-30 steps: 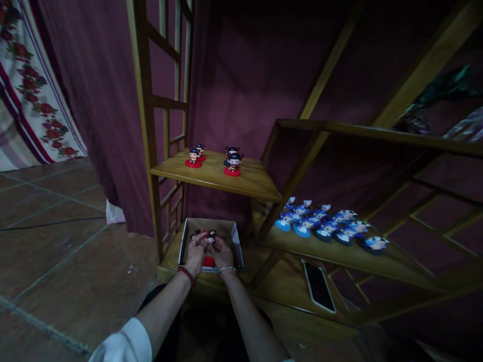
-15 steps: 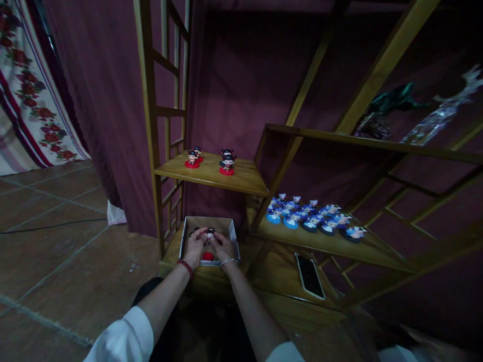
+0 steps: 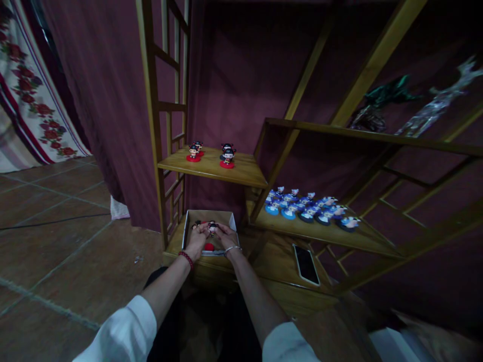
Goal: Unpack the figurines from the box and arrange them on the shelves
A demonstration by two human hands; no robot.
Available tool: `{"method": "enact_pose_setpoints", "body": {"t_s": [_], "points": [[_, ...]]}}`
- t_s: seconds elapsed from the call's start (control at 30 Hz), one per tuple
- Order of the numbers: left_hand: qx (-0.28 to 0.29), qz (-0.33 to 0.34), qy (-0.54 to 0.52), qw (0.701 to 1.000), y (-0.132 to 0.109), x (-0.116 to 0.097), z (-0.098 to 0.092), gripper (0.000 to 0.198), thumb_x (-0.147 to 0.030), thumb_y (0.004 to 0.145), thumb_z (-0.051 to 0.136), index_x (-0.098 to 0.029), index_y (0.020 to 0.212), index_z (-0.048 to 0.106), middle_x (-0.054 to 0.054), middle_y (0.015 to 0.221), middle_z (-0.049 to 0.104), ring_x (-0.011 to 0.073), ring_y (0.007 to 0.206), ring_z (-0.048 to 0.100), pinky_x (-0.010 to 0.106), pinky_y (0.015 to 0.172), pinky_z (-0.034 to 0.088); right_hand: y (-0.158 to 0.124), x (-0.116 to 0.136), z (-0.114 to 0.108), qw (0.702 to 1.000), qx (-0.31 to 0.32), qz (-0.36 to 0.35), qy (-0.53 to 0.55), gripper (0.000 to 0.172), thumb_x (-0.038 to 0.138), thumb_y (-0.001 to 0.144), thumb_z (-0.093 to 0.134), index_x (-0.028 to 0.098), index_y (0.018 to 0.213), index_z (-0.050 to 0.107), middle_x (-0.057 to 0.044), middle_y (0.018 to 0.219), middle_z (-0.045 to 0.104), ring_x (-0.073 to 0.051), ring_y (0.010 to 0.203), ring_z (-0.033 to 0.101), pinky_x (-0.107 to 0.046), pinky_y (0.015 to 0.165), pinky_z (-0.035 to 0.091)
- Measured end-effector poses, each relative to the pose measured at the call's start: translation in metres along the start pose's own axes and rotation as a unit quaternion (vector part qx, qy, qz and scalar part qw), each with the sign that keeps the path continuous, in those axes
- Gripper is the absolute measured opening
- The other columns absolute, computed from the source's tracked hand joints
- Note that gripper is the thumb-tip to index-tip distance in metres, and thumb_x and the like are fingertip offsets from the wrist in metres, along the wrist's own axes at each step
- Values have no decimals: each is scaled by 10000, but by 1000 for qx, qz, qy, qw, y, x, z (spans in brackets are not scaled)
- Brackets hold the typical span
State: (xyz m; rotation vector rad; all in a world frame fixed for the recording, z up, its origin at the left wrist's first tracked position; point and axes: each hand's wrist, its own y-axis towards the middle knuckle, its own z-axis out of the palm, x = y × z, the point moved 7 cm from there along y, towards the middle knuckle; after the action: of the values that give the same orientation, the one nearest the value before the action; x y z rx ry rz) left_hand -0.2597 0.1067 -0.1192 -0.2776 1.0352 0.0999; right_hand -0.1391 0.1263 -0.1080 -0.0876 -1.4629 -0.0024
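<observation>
Over a shallow white cardboard box (image 3: 233,221) on the low shelf, both my hands meet around a small black-haired figurine (image 3: 212,230). My left hand (image 3: 197,240) has its fingers closed on the figurine's left side. From the other side, the fingers of my right hand (image 3: 227,237) pinch it too. A round red base (image 3: 209,247) lies in the box below the hands. Another dark-haired figurine (image 3: 195,224) is partly hidden behind my left fingers.
On the shelf (image 3: 211,171) above the box stand red-based figurines (image 3: 227,158). Several blue-and-white figurines (image 3: 307,208) fill the shelf to the right. A phone (image 3: 306,264) lies on the lower board. Glassy ornaments (image 3: 437,103) stand upper right. A wooden lattice post (image 3: 153,125) rises at left.
My view has shifted slightly, so the scene sits a little higher in the picture. Both hands still hold the figurine over the box, and it appears slightly turned.
</observation>
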Motion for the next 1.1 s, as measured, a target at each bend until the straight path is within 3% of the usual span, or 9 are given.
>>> {"method": "enact_pose_setpoints", "body": {"t_s": [0.27,0.5,0.9,1.1], "points": [[26,-27,-7,999,-11,3,-1,252,-96,512,704,-111,759,658,27,694,628,82,642,542,204,659,422,0,-13,-3,998,-23,39,46,359,290,482,691,147,810,670,-17,702,675,-99,536,563,-201,480,431],[40,-45,-18,998,-9,13,-3,359,-174,492,740,-118,833,644,24,676,627,94,601,558,259,663,457,-5,-15,-1,996,-29,48,69,361,307,456,718,155,780,667,-19,650,667,-128,565,596,-220,491,464],[-9,-14,-9,1000,-8,13,-9,297,-126,481,728,-111,763,637,-2,616,608,73,575,541,232,659,444,-5,-19,1,998,-26,40,51,392,353,476,711,151,807,657,-25,703,677,-160,644,619,-265,558,500],[-2,-23,-10,1000,-6,18,-11,341,-180,503,736,-109,821,638,10,652,618,82,612,552,250,702,437,-3,-28,3,997,-22,53,55,437,362,446,725,150,821,652,-23,724,680,-166,674,622,-277,594,506]]}}
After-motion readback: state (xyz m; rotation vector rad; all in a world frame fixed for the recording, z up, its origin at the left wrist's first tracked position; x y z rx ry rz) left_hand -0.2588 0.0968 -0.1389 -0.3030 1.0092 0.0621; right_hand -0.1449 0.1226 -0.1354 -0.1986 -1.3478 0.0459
